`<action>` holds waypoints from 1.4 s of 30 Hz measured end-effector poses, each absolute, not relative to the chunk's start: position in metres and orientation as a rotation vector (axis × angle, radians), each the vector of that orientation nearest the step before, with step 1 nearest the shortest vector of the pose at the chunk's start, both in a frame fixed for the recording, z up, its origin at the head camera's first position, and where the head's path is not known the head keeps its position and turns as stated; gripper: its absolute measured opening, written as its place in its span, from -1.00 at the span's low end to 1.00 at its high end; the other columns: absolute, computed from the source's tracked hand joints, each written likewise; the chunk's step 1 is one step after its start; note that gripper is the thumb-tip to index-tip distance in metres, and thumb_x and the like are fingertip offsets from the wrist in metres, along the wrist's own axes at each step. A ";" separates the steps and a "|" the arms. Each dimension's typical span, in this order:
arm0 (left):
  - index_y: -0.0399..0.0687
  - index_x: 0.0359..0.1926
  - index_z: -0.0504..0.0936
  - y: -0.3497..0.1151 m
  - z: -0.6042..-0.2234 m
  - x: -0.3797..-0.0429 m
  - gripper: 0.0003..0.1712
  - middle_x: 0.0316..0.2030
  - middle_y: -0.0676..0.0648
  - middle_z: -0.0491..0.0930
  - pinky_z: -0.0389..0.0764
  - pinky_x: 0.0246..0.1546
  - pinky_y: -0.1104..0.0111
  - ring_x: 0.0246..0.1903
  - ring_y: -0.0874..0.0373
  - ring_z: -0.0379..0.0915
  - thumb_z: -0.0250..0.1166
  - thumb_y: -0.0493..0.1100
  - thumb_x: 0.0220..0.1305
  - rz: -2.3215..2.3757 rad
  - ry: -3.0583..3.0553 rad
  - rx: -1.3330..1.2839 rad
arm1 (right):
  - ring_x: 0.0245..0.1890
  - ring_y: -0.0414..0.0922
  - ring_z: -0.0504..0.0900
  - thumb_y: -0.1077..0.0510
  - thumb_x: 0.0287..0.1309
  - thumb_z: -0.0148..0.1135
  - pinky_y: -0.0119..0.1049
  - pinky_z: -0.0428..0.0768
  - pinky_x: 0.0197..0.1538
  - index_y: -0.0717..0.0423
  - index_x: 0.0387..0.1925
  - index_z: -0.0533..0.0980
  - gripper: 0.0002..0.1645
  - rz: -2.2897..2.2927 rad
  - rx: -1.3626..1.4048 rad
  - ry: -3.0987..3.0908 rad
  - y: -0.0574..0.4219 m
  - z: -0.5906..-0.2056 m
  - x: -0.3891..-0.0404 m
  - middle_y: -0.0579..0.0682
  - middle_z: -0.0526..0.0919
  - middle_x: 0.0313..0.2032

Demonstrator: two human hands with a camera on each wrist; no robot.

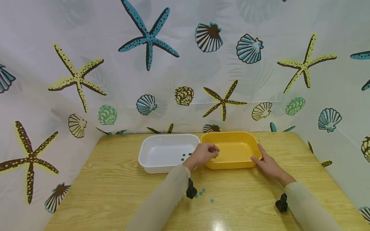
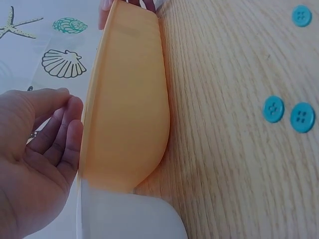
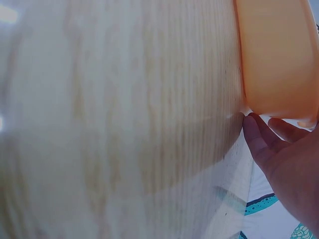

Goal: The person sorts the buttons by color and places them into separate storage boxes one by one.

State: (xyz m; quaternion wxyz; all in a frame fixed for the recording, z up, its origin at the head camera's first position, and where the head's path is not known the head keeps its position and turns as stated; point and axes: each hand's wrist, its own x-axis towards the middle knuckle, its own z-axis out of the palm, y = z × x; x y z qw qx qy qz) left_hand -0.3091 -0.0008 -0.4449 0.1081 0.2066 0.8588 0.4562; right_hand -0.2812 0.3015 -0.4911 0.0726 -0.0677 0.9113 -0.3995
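Note:
My left hand hovers over the left rim of a yellow tray and pinches a small light-blue button at its fingertips. In the left wrist view that hand curls beside the yellow tray's wall, and the button is hidden. My right hand lies with straight fingers against the yellow tray's right side; its fingers touch the tray's corner. A white tray adjoins the yellow one on the left, with dark green buttons inside.
Several blue buttons lie loose on the wooden table in front of the trays, three of which show in the left wrist view. A seashell-patterned curtain closes in the back and both sides.

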 end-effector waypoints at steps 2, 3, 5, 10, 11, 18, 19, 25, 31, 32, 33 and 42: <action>-0.20 -0.09 0.66 -0.001 -0.444 -0.310 -0.78 -0.39 0.04 0.59 0.51 -0.38 0.41 -0.36 0.16 0.52 0.22 -0.21 0.30 1.348 2.525 0.608 | 0.38 0.33 -0.17 -0.23 0.37 -0.10 0.22 -0.10 0.30 0.21 0.44 -0.41 0.03 -1.210 -0.202 2.734 0.301 -0.491 -0.281 0.36 -0.26 0.42; -0.21 -0.09 0.66 -0.001 -0.444 -0.311 -0.78 -0.39 0.04 0.59 0.50 -0.39 0.41 -0.36 0.16 0.52 0.22 -0.22 0.29 1.347 2.526 0.608 | 0.38 0.33 -0.18 -0.22 0.37 -0.10 0.22 -0.11 0.30 0.21 0.44 -0.41 0.03 -1.214 -0.203 2.733 0.301 -0.491 -0.281 0.36 -0.26 0.42; -0.23 -0.10 0.66 -0.001 -0.443 -0.312 -0.77 -0.40 0.03 0.60 0.48 -0.40 0.41 -0.36 0.15 0.52 0.23 -0.22 0.28 1.335 2.532 0.610 | 0.38 0.32 -0.18 -0.21 0.38 -0.10 0.22 -0.11 0.30 0.21 0.44 -0.41 0.02 -1.214 -0.203 2.733 0.302 -0.492 -0.282 0.36 -0.27 0.42; -0.23 -0.10 0.65 0.000 -0.441 -0.315 -0.77 -0.40 0.02 0.60 0.48 -0.39 0.41 -0.37 0.16 0.51 0.22 -0.22 0.29 1.287 2.553 0.637 | 0.38 0.32 -0.19 -0.20 0.38 -0.10 0.22 -0.12 0.30 0.21 0.45 -0.41 0.01 -1.210 -0.198 2.739 0.303 -0.493 -0.281 0.36 -0.27 0.42; -0.23 -0.10 0.65 0.000 -0.441 -0.315 -0.78 -0.40 0.01 0.61 0.48 -0.40 0.41 -0.38 0.17 0.51 0.22 -0.22 0.29 1.283 2.553 0.644 | 0.38 0.33 -0.19 -0.20 0.38 -0.10 0.23 -0.12 0.30 0.21 0.45 -0.41 0.02 -1.213 -0.198 2.737 0.303 -0.493 -0.281 0.36 -0.27 0.42; -0.23 -0.09 0.65 0.001 -0.442 -0.318 -0.76 -0.40 0.01 0.60 0.49 -0.42 0.40 -0.33 0.08 0.54 0.21 -0.21 0.30 1.275 2.546 0.645 | 0.38 0.32 -0.18 -0.22 0.37 -0.11 0.22 -0.12 0.30 0.21 0.45 -0.41 0.02 -1.199 -0.195 2.743 0.304 -0.495 -0.282 0.35 -0.27 0.42; -0.23 -0.08 0.65 0.001 -0.442 -0.318 -0.76 -0.40 0.01 0.60 0.48 -0.43 0.40 -0.31 0.05 0.55 0.21 -0.21 0.31 1.276 2.545 0.642 | 0.38 0.32 -0.18 -0.23 0.37 -0.11 0.22 -0.11 0.30 0.20 0.45 -0.40 0.02 -1.195 -0.196 2.745 0.304 -0.496 -0.282 0.35 -0.27 0.42; -0.24 -0.08 0.65 0.002 -0.442 -0.320 -0.76 -0.40 0.01 0.60 0.47 -0.45 0.41 -0.28 -0.02 0.56 0.20 -0.22 0.31 1.294 2.561 0.644 | 0.38 0.32 -0.15 -0.27 0.35 -0.11 0.22 -0.09 0.30 0.18 0.45 -0.40 0.04 -1.188 -0.188 2.751 0.304 -0.496 -0.283 0.35 -0.25 0.42; -0.21 -0.11 0.65 0.003 -0.444 -0.322 -0.79 -0.41 0.00 0.61 0.49 -0.41 0.40 -0.32 0.05 0.55 0.20 -0.21 0.31 1.313 2.585 0.615 | 0.38 0.32 -0.15 -0.25 0.36 -0.11 0.22 -0.09 0.31 0.16 0.45 -0.42 0.03 -1.190 -0.189 2.748 0.303 -0.495 -0.283 0.35 -0.25 0.42; -0.21 -0.11 0.65 0.003 -0.444 -0.322 -0.79 -0.41 0.00 0.60 0.49 -0.41 0.39 -0.34 0.07 0.54 0.20 -0.21 0.31 1.311 2.589 0.609 | 0.38 0.32 -0.15 -0.24 0.37 -0.11 0.22 -0.09 0.30 0.16 0.45 -0.42 0.03 -1.190 -0.190 2.748 0.303 -0.495 -0.283 0.35 -0.25 0.42; -0.20 -0.12 0.65 0.003 -0.444 -0.322 -0.80 -0.41 0.01 0.60 0.49 -0.40 0.39 -0.35 0.10 0.53 0.20 -0.21 0.31 1.307 2.595 0.601 | 0.38 0.32 -0.16 -0.23 0.37 -0.11 0.22 -0.10 0.31 0.17 0.45 -0.41 0.02 -1.192 -0.189 2.747 0.303 -0.495 -0.283 0.35 -0.25 0.42; -0.21 -0.16 0.64 0.005 -0.446 -0.325 -0.83 -0.43 0.00 0.59 0.51 -0.42 0.40 -0.42 0.17 0.50 0.21 -0.24 0.30 1.316 2.614 0.578 | 0.38 0.32 -0.17 -0.21 0.38 -0.10 0.22 -0.11 0.31 0.18 0.45 -0.41 0.01 -1.203 -0.181 2.733 0.303 -0.493 -0.282 0.35 -0.27 0.42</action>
